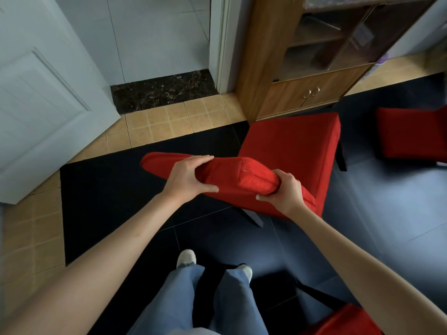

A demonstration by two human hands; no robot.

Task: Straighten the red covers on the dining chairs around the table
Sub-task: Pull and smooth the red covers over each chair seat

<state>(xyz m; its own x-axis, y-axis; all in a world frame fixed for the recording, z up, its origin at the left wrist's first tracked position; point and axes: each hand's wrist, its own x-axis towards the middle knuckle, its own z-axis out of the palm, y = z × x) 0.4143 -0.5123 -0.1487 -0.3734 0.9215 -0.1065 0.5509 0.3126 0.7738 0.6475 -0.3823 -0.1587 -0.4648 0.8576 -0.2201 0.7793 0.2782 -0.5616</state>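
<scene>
A dining chair in a red cover stands before me, its seat (pixel 292 146) facing away and its backrest top (pixel 237 175) toward me. My left hand (pixel 191 176) grips the top of the backrest cover from the left, thumb underneath and fingers over the upper edge. My right hand (pixel 281 187) grips the cover's right corner, fingers curled round the bunched fabric. A seam with a small light mark runs down the cover between my hands. The left end of the backrest top (pixel 157 163) sticks out past my left hand.
A second red-covered chair (pixel 411 134) stands at the right edge, and part of a third (pixel 343 321) shows at the bottom right. A wooden cabinet (pixel 302 90) stands behind the chair, an open white door (pixel 43 97) to the left. My legs (pixel 193 298) are below, on dark floor.
</scene>
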